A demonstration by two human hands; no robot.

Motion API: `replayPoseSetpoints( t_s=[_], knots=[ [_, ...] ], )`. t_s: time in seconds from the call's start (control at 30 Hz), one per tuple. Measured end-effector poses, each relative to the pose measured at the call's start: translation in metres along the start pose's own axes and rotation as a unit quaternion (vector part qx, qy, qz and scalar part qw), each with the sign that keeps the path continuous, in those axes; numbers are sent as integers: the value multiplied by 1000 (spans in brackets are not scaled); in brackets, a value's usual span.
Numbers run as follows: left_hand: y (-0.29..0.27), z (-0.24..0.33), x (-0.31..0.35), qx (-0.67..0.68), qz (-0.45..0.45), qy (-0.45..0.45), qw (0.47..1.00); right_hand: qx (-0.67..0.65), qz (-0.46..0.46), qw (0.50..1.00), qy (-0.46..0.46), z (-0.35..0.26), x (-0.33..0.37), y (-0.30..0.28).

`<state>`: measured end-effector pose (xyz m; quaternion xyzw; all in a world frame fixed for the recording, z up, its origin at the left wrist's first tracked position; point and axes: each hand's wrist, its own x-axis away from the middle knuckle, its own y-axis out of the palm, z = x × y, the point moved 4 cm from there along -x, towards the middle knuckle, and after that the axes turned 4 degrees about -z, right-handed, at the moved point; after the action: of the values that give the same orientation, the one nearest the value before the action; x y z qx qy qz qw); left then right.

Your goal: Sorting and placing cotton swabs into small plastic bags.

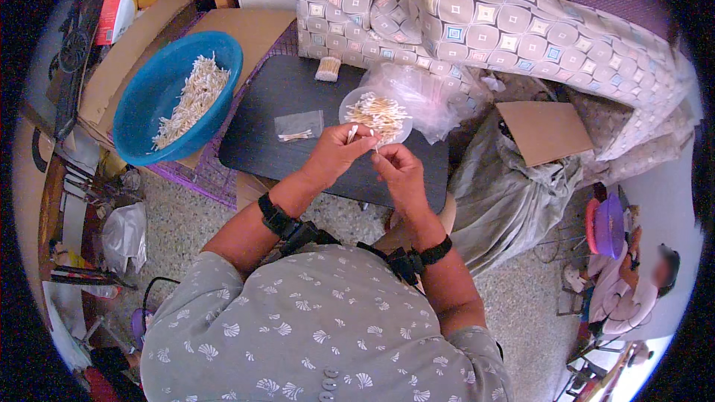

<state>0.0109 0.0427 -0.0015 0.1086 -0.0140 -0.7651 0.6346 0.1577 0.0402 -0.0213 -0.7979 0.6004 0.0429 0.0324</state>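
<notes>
Above the near edge of the dark table (261,156), my left hand (333,155) is closed on cotton swabs (352,132), their white tips sticking up from its fingers. My right hand (401,173) meets it, thumb and fingers pinched around a swab's end at the fingertips. Just beyond both hands, a pale round dish (345,110) holds a heap of loose swabs (376,110). A small clear bag (299,120) with a few swabs in it lies left of the dish. Farther back stands a tight bundle of swabs (328,68).
A blue basin (138,108) of swabs rests on cardboard to the left. Clear plastic bags (421,93) spread right of the dish, before a patterned sofa (514,22). A grey cloth-covered heap with a cardboard piece (544,132) stands right. Another person (633,290) sits far right near purple basins.
</notes>
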Motion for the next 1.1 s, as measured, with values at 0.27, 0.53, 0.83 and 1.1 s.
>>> replayPoseSetpoints(
  t_s=[0.27,0.53,0.83,1.1],
  knots=[
    [-1,5,3,-29,-5,-27,999,2,42,999,-25,-3,-1,-9],
    [4,-8,7,35,-28,-98,994,-24,75,995,-63,-15,-2,-16],
    [11,-13,11,-22,-83,-94,992,-58,37,994,-89,-31,-2,-11],
    [-1,-12,5,24,-1,-74,997,-16,44,997,-56,-17,-1,-13]
  ],
)
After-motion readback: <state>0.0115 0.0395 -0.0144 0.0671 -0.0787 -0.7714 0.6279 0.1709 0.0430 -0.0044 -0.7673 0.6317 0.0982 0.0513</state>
